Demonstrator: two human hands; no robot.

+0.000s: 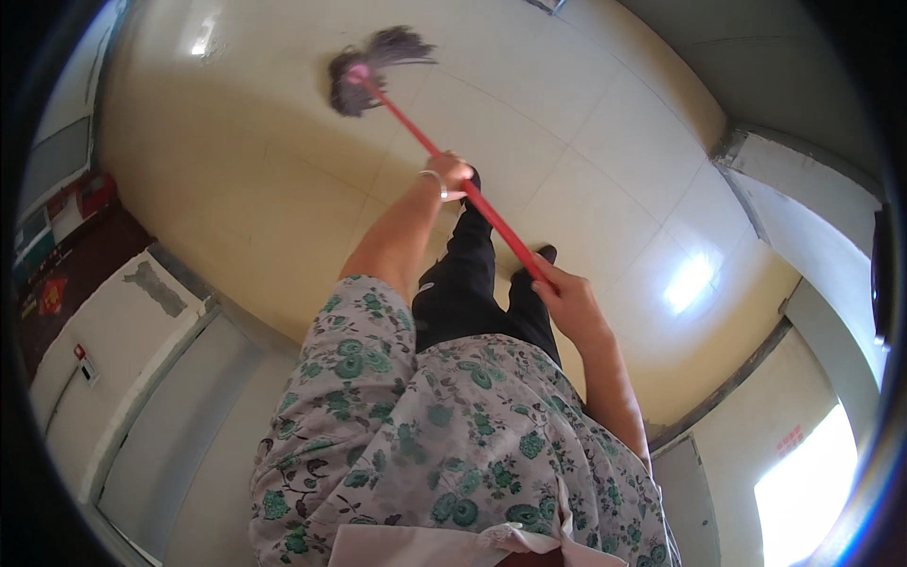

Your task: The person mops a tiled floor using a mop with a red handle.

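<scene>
A mop with a red handle [499,225] runs from the upper left down to the middle of the view. My left hand [449,174], with a silver-coloured bracelet at the wrist, is closed around the handle partway along. Near the handle's lower right end, my right hand [569,298] grips it too. The grey string mop head [351,96], joined by a pink socket, lies on the tiled floor [510,127] with its strands spread and slightly blurred.
Dark shoes and black trousers [460,283] show below the handle. At the left are a grey door [177,411] and a dark red cabinet or panel [99,262]. White wall sections [815,184] stand at the right, near a bright opening [808,489]. Light glares off the floor.
</scene>
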